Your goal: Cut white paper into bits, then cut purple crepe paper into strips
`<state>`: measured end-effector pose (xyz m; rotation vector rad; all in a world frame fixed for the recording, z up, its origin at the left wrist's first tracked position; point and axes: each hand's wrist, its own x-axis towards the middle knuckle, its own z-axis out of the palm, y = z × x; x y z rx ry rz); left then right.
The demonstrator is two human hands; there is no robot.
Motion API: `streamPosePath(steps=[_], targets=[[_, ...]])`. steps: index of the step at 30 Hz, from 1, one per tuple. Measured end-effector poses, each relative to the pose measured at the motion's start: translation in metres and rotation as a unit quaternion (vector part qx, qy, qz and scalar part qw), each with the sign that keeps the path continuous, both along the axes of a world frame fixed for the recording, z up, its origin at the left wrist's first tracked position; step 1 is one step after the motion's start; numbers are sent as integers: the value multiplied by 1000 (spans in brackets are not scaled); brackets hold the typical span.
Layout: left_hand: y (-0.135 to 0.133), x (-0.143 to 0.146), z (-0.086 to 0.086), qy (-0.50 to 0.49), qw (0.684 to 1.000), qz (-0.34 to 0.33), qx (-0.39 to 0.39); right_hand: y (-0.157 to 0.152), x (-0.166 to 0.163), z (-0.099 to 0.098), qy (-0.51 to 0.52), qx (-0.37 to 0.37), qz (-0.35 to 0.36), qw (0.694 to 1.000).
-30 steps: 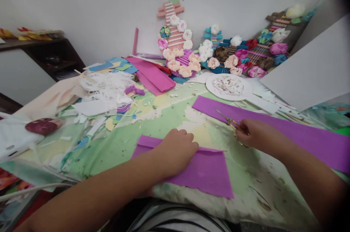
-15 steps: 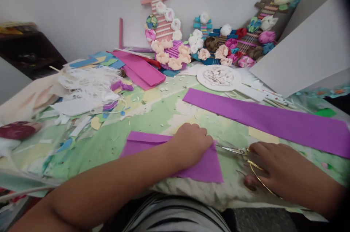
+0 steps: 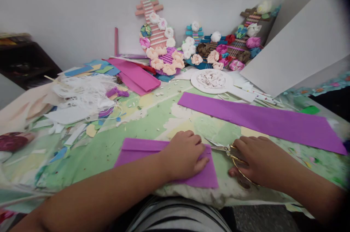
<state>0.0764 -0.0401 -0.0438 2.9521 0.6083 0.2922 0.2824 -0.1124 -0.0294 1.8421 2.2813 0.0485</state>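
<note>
Paper (image 3: 142, 151): folded purple sheet, flat on the table (image 3: 109, 140) at its near edge, just in front of the body.
Paper axis: long side left to right, roughly along the table edge, with the folded edge on the far side and the right end toward the scissors.
Left hand (image 3: 186, 155): palm down on the right half of the paper, fingers loosely bent, gripping nothing. Probably pressing down to keep the folded layers from sliding.
Right hand (image 3: 259, 162): closed round the gold handles of the scissors, low on the table, just right of the paper.
Scissors (image 3: 222, 148): nearly flat, tips pointing left at the paper's right edge. Touching it or just short of it, cannot tell, and the blade gap is too small to judge.
Strip (image 3: 259, 119): long and purple, beyond both hands and apart from them, slanting from mid-table off to the right.
Plate (image 3: 195, 82): white, farther back, near paper flowers (image 3: 169, 60) leaning on the wall.
</note>
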Motion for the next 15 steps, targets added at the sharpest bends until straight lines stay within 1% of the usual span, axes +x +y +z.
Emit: streamPosePath(steps=[7,15], targets=[[-2,-4,-2,30,1000,8,5,2,2,-4,-9,31,18,999],[-5,-4,-5,51,997,-59,-2,0,5,1,-10,14,25,1000]])
